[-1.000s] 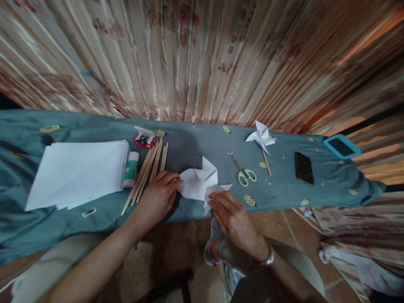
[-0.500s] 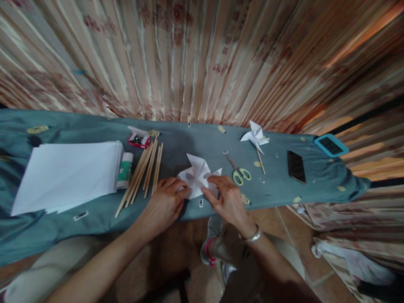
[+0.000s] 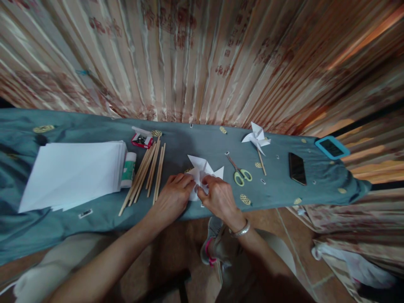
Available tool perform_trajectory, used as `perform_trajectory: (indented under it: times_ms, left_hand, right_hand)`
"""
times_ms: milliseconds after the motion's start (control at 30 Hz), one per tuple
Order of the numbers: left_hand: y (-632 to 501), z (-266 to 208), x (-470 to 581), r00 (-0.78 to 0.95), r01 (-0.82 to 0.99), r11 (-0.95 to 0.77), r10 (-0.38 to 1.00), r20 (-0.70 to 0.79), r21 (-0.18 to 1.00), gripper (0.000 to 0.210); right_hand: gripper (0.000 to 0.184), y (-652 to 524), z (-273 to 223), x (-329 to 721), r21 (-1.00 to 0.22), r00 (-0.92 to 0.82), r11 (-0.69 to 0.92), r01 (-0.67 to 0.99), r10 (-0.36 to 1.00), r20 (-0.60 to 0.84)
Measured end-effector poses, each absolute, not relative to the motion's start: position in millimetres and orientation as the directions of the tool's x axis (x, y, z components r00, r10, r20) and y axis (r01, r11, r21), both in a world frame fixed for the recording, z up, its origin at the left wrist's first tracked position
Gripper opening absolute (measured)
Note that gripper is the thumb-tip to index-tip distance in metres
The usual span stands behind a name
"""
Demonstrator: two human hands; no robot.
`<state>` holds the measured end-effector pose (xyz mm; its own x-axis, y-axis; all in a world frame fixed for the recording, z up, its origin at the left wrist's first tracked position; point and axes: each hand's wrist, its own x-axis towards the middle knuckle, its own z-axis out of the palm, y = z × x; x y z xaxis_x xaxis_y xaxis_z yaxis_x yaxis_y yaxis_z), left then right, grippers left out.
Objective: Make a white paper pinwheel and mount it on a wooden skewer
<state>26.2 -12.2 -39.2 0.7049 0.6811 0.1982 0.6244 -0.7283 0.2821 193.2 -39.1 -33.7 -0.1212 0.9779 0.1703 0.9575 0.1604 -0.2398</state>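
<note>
A white paper pinwheel (image 3: 201, 165) with folded blades lies on the cloth-covered table in front of me. My left hand (image 3: 178, 191) grips its left side, fingers closed over the folded paper. From the right, my right hand (image 3: 217, 194) pinches near its centre with curled fingers; whether a small part is under those fingertips is hidden. Left of my hands lie several wooden sticks (image 3: 143, 172). Just to the right rest scissors (image 3: 240, 174) with light green handles. Farther right is another white pinwheel (image 3: 256, 136), fixed to a stick.
A stack of white paper (image 3: 75, 172) lies at the left, with a green-and-white glue stick (image 3: 128, 170) beside it. Behind the sticks is a small open red box (image 3: 142, 139) of metal bits. A black phone (image 3: 297, 168) and a blue-framed device (image 3: 332, 147) lie at the right.
My right hand has moved left onto the pinwheel's centre, its fingers now curled tighter. My left hand has slid slightly right over the paper. The whole view has shifted a little.
</note>
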Motion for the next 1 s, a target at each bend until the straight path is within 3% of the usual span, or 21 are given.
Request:
perform_trajectory:
  times_ms: [233, 633, 867, 1000]
  left_hand:
    - [-10, -43, 33, 0.662, 0.653, -0.716, 0.698, 0.273, 0.246, 0.039]
    - [-14, -37, 28, 0.659, 0.633, -0.706, 0.707, 0.258, 0.318, 0.027]
    - [-11, -35, 17, 0.641, 0.603, -0.689, 0.719, 0.271, 0.401, 0.029]
    - [-3, -39, 6, 0.584, 0.603, -0.646, 0.757, 0.294, 0.467, 0.032]
  right_hand:
    - [0.013, -40, -32, 195, -0.323, -0.083, 0.126, 0.938, 0.986, 0.143]
    - [0.019, -53, -29, 201, -0.45, -0.108, 0.204, 0.869, 0.967, 0.23]
    - [0.043, -64, -18, 219, -0.424, -0.11, 0.23, 0.876, 0.951, 0.289]
    - [0.021, -67, -11, 235, -0.453, -0.171, 0.262, 0.852, 0.957, 0.232]
